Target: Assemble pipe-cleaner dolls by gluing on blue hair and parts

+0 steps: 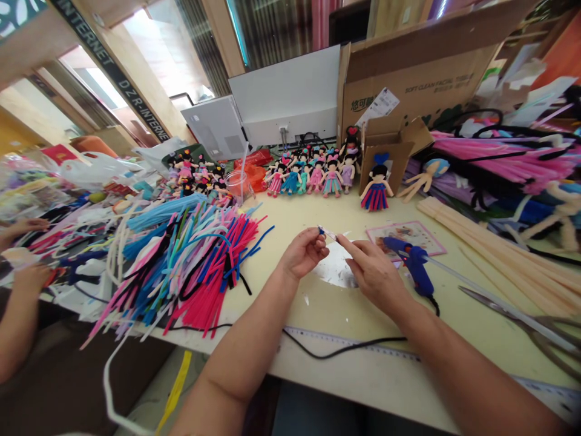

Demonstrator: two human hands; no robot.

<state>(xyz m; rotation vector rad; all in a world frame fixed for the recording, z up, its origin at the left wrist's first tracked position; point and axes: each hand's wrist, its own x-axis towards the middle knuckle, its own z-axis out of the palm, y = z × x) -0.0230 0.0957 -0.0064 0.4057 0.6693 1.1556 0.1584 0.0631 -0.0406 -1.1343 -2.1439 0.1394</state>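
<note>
Over the middle of the pale yellow table (267, 303), my left hand (304, 251) pinches a small dark blue piece (321, 231) between thumb and fingertips. My right hand (374, 272) is closed round a thin whitish tool or strip (330, 234), its tip touching the blue piece; its exact kind is too small to tell. Beneath both hands lies a round white sheet (336, 269) with small scraps on it. A blue glue gun (418, 269) rests just right of my right hand, beside a pink-edged card (424, 237).
Fuzzy coloured stems (204, 254) are heaped at left. Small dolls (315, 175) stand at the back, one in blue and red (377, 191) before a cardboard box (408, 79). Scissors (508, 312) and beige stems (490, 248) lie right. Another person's hand (34, 281) is far left.
</note>
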